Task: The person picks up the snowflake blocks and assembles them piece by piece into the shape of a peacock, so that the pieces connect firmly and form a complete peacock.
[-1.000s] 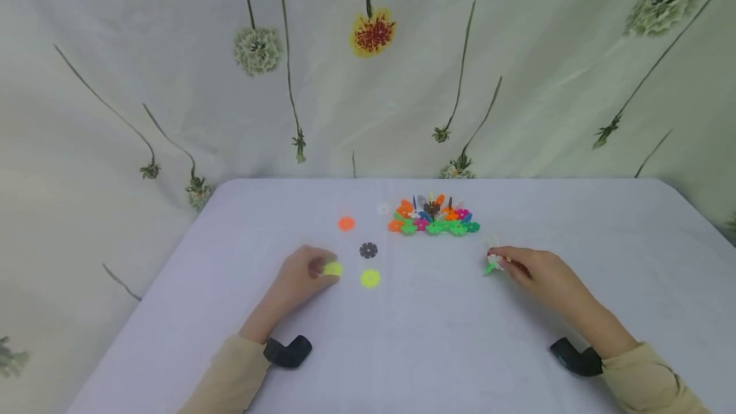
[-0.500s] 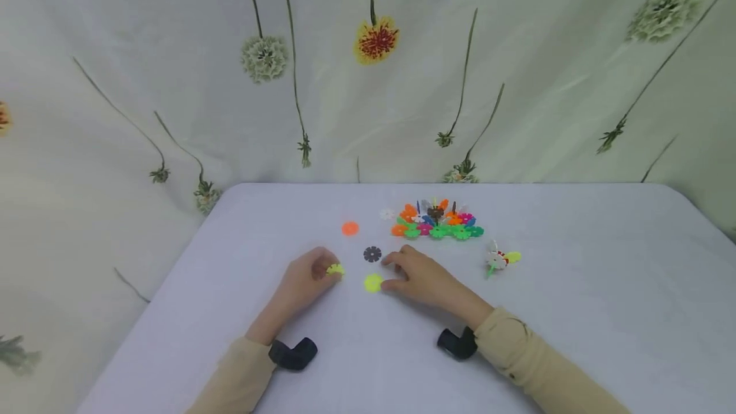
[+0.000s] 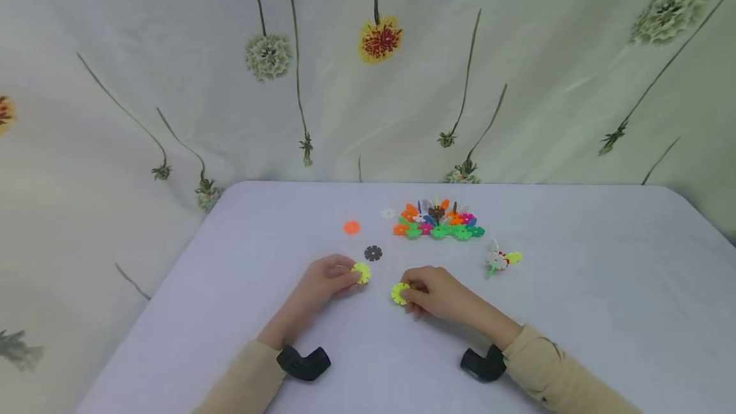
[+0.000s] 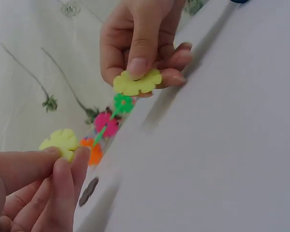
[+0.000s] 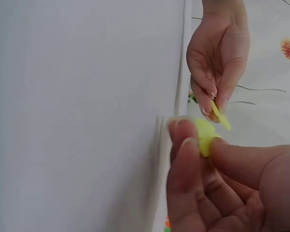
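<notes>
My left hand (image 3: 329,278) pinches a yellow notched disc (image 3: 361,273) by its edge, above the table. To its right, my right hand (image 3: 435,291) grips a second yellow notched disc (image 3: 399,294) between thumb and fingers. The two discs are apart, as the left wrist view also shows with the left disc (image 4: 61,143) and the right disc (image 4: 137,83). On the table behind the hands lies a dark grey notched disc (image 3: 373,253). Further back are an orange disc (image 3: 352,227) and a white disc (image 3: 388,213).
At the back stands a colourful cluster of joined discs (image 3: 439,222). Right of it lies a small joined piece (image 3: 499,259) in white, red, green and yellow. A flower-patterned cloth (image 3: 345,107) hangs behind the white table (image 3: 575,286).
My right hand let go of the small joined piece, moved left and picked up the yellow disc from the table. My left hand shifted slightly right with its disc turned to face the camera.
</notes>
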A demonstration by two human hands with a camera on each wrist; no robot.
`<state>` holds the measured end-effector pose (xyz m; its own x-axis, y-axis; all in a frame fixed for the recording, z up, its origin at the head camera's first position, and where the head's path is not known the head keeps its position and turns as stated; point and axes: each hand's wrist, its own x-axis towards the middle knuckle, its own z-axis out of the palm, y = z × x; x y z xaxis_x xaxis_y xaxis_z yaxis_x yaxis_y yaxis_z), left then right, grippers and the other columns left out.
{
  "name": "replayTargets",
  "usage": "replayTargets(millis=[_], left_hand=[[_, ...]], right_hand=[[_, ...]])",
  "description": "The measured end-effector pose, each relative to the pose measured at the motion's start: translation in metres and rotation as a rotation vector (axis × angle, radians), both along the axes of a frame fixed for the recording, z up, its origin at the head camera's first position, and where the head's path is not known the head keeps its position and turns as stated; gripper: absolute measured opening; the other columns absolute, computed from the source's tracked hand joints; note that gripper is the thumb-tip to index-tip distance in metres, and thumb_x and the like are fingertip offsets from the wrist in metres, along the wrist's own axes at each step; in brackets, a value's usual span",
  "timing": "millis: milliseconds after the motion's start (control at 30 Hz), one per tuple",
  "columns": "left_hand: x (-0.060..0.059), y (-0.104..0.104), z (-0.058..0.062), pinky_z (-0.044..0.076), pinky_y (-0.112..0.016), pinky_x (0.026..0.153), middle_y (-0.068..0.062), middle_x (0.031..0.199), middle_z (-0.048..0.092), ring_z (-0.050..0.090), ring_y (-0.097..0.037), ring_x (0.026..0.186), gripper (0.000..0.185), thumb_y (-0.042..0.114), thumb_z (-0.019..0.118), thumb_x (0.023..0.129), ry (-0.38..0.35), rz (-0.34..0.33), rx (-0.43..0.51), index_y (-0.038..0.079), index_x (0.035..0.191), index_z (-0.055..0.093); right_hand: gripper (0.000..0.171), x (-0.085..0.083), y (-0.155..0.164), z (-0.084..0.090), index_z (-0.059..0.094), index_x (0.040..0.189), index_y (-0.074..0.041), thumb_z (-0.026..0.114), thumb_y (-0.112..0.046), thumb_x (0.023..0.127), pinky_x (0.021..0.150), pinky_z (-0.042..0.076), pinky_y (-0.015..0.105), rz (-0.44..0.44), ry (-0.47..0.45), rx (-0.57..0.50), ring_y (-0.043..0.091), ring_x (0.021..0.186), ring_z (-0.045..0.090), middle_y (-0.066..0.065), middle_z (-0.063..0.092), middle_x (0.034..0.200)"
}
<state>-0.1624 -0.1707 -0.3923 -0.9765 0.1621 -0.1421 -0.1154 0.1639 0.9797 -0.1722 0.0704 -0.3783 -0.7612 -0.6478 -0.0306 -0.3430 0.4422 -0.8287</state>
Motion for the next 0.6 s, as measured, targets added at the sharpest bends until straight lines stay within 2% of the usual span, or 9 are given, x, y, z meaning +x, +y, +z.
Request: replayTargets(millis=[100,200,267,367,600], left_hand=[[0.008,0.019,0.002,0.052,-0.028,0.075,-0.010,0.090,0.065,0.064,-0.019,0.081,0.029,0.009,0.069,0.085,-0.020,-0.056,0.015,-0.004,0.107,0.056],[0.016,0.035,0.003,0.052,-0.026,0.071,-0.009,0.088,0.067,0.065,-0.018,0.078,0.027,0.011,0.069,0.085,0.032,-0.121,-0.021,-0.003,0.106,0.061],[0.021,0.044,0.003,0.053,-0.026,0.069,-0.010,0.087,0.069,0.066,-0.020,0.078,0.024,0.008,0.069,0.084,0.064,-0.150,-0.007,-0.004,0.104,0.063],[0.026,0.052,0.002,0.053,-0.025,0.066,-0.011,0.085,0.069,0.067,-0.022,0.076,0.019,0.003,0.069,0.082,0.115,-0.165,0.009,-0.006,0.099,0.066],[0.028,0.054,0.001,0.054,-0.025,0.065,-0.009,0.084,0.069,0.067,-0.021,0.075,0.013,0.001,0.070,0.082,0.236,-0.172,-0.024,-0.004,0.093,0.068]], right_hand=[[0.016,0.010,0.020,-0.001,0.059,0.103,0.004,0.055,-0.008,0.094,0.056,0.052,0.027,-0.079,-0.231,-0.186,0.015,0.057,0.060,0.007,0.065,0.070],[0.029,0.021,0.030,-0.001,0.054,0.116,0.009,0.054,-0.011,0.095,0.062,0.053,0.027,-0.169,-0.440,-0.320,0.015,0.061,0.061,0.011,0.067,0.076],[0.033,0.028,0.032,-0.001,0.052,0.120,0.009,0.054,-0.013,0.096,0.063,0.054,0.026,-0.208,-0.518,-0.370,0.014,0.063,0.062,0.012,0.068,0.079],[0.034,0.036,0.033,0.000,0.052,0.120,0.009,0.055,-0.013,0.095,0.063,0.054,0.026,-0.228,-0.554,-0.407,0.013,0.062,0.062,0.012,0.068,0.079],[0.033,0.037,0.033,-0.001,0.055,0.120,0.008,0.056,-0.014,0.095,0.061,0.052,0.026,-0.244,-0.522,-0.386,0.013,0.060,0.058,0.009,0.066,0.075]])
